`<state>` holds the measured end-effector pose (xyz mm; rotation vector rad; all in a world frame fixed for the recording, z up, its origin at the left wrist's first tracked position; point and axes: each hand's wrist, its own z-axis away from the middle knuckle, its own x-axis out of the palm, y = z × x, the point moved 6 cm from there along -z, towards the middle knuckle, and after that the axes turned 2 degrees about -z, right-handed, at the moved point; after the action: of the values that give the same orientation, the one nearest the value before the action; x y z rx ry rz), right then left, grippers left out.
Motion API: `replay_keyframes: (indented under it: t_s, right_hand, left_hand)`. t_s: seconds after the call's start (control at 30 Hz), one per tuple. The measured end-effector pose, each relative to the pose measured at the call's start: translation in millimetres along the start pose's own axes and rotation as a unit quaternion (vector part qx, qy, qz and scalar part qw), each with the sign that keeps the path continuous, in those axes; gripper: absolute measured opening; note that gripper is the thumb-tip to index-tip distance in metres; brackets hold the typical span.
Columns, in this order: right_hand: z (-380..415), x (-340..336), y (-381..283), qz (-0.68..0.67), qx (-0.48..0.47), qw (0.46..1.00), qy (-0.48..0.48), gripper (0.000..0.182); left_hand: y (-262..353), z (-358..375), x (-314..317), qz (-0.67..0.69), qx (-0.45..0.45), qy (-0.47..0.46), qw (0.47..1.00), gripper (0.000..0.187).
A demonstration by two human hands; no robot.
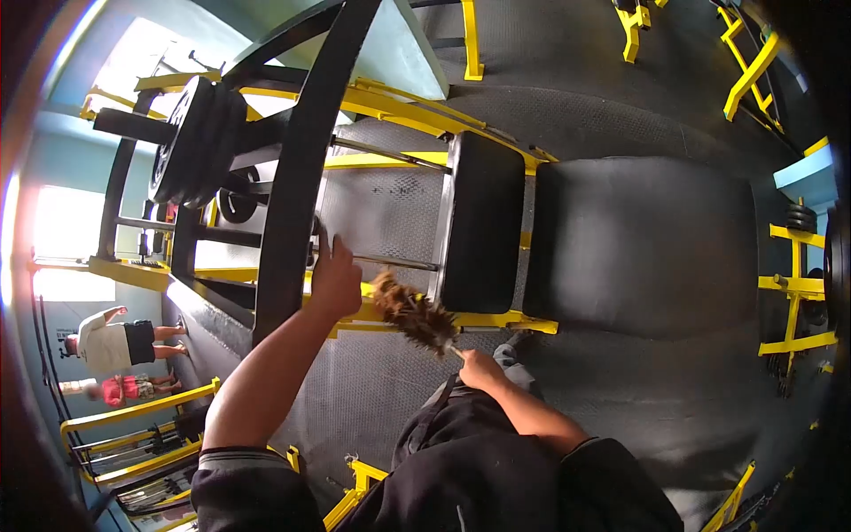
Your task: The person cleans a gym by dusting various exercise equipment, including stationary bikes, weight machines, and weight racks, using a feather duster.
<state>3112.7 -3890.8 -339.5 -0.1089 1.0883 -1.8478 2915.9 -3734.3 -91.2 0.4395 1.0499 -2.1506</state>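
Observation:
My right hand (480,369) is closed around the thin handle of a brown feather duster (415,317). The duster's feathers point up and left, overlapping the yellow rail beside the lower corner of a black pad (484,222). My left hand (336,279) is at the thick black upright (306,168) of a weight machine, fingers stretched out along its edge and thumb apart, holding nothing. Two metal guide rods (394,262) run between that upright and the pad.
A broad black padded board (643,248) lies to the right. Stacked black weight plates (197,142) jut out at the upper left. Two people (111,341) are at the far left, near a yellow rack (142,412). Another yellow plate stand (796,288) is at the right.

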Motion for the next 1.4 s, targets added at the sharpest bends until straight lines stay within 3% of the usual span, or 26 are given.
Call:
replay_keyframes:
  t_s: [0.1,0.2,0.27,0.3,0.4,0.47,0.53,0.6,0.67,0.73,0.77,0.87,0.97,1.0,1.07,1.13,1.2,1.27,1.33,1.4]
  right_hand:
    - [12,3,-35,-0.012,-0.062,0.998,0.012,0.037]
    - [23,14,-74,-0.06,-0.142,0.988,0.008,0.029]
    - [20,33,-67,-0.069,-0.117,0.991,0.017,0.028]
    - [29,24,-65,-0.019,-0.099,0.994,0.035,0.027]
    - [43,12,-36,0.041,0.048,0.997,0.039,0.032]
    - [53,10,-44,0.055,0.068,0.995,0.054,0.039]
    - [69,5,-94,0.016,-0.067,0.997,0.037,0.035]
    - [69,24,-119,-0.002,-0.154,0.988,-0.013,0.04]
    - [73,24,-108,0.016,-0.083,0.996,-0.003,0.042]
    - [84,12,-68,-0.013,-0.01,1.0,0.014,0.041]
    - [92,8,-35,-0.008,0.046,0.999,0.016,0.038]
    - [116,-12,81,0.059,0.187,0.978,0.076,0.033]
    - [138,-49,95,0.019,0.336,0.938,0.086,0.03]
    - [135,-37,103,0.011,0.345,0.934,0.092,0.03]
    - [106,-15,110,0.024,0.227,0.97,0.084,0.034]
    - [103,-18,82,0.011,0.286,0.958,0.011,0.034]
    - [97,-17,97,-0.002,0.288,0.957,0.041,0.032]
    - [86,-18,127,-0.034,0.296,0.946,0.126,0.031]
    - [81,-21,148,-0.038,0.315,0.937,0.148,0.031]
    - [88,-47,133,-0.017,0.284,0.956,0.079,0.034]
  left_hand:
    - [6,28,46,-0.022,0.006,-0.012,1.0,0.039]
    - [11,43,38,-0.106,-0.013,0.043,0.993,0.043]
    - [13,52,23,-0.053,0.025,-0.02,0.998,0.044]
    - [14,56,23,-0.083,0.02,0.023,0.996,0.045]
    - [15,78,21,-0.161,0.038,0.019,0.986,0.045]
    - [11,95,21,-0.174,0.047,0.038,0.983,0.044]
    - [8,103,18,-0.19,0.056,0.066,0.978,0.043]
    - [7,102,10,-0.015,0.081,0.109,0.991,0.04]
    - [12,101,10,-0.024,0.095,0.161,0.982,0.037]
    - [12,99,14,-0.115,0.061,0.076,0.989,0.035]
    - [22,98,18,-0.118,0.072,0.087,0.987,0.035]
    - [68,95,48,0.161,0.093,0.149,0.971,0.048]
    - [138,80,66,0.274,0.175,0.03,0.945,0.056]
    - [156,72,74,0.33,0.205,-0.006,0.921,0.056]
    - [179,55,99,0.383,0.186,-0.017,0.905,0.057]
    - [199,37,134,0.43,0.168,-0.028,0.886,0.059]
    - [210,28,187,0.586,0.066,-0.084,0.803,0.057]
    - [220,35,224,0.601,-0.009,-0.145,0.786,0.054]
    - [228,56,239,0.602,-0.052,-0.188,0.774,0.051]
    - [254,68,268,0.436,0.162,-0.11,0.878,0.042]
